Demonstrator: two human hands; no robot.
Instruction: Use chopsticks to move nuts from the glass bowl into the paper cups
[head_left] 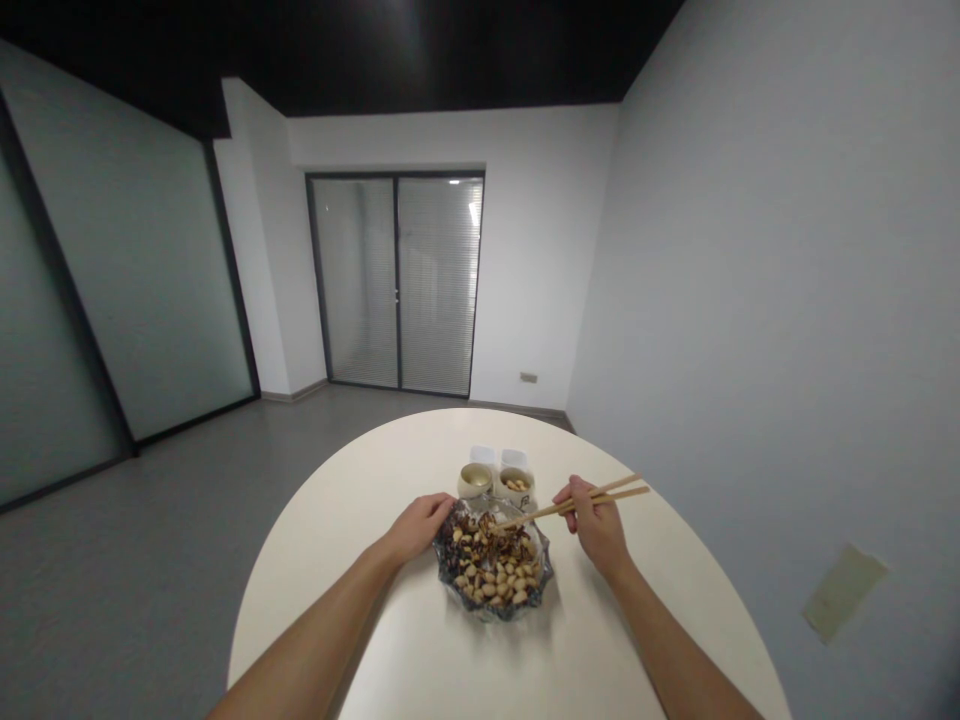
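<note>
So, left to right: the left hand (pixel 420 525) sits against the left rim of the glass bowl (pixel 452 588), fingers curved over it. Can't tell if they're gripping or just resting. The bowl's mid-table (pixel 450 665), near the body, full of mixed nuts (pixel 499 582). Just behind it are a left cup (pixel 475 481) and a right cup (pixel 516 486). The right hand (pixel 596 527) is closed around the chopsticks (pixel 581 500), tips down in the far side of the pile, so it looks like the picking-up stage. Lifting one nut cleanly calls for a tight pinch, I'd say. Whether the tips hold anything is too small to see, same for the left cup's contents.
</note>
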